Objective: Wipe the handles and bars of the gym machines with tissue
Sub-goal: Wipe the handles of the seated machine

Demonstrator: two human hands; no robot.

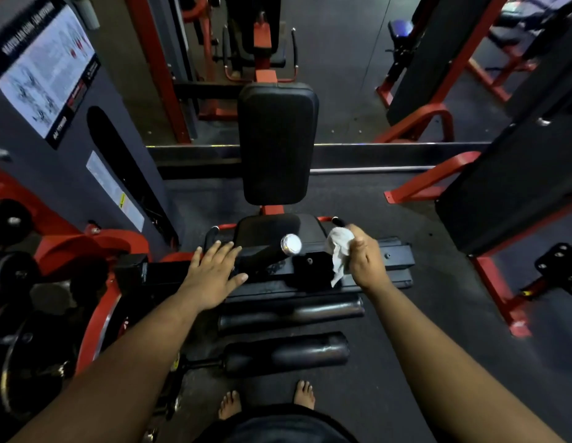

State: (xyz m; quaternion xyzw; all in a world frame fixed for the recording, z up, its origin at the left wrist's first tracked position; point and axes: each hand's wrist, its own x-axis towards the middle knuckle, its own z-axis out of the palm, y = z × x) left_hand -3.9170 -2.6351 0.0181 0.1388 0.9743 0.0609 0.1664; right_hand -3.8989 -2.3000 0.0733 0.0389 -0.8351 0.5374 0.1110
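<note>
A seated leg machine stands in front of me, with a black seat (265,230) and an upright back pad (277,142). My right hand (366,257) grips a crumpled white tissue (339,251) just below the short black handle (339,222) at the seat's right side. A matching left handle (211,236) curves beside the seat. My left hand (214,273) lies flat with spread fingers on the black frame bar (374,273). A black lever with a chrome end cap (291,244) sticks up between my hands.
Two black foam rollers (291,311) (287,350) lie low in front of my bare feet (265,401). A grey weight-stack shroud (70,148) with an instruction chart stands at left. Red-framed machines (489,257) crowd the right and rear.
</note>
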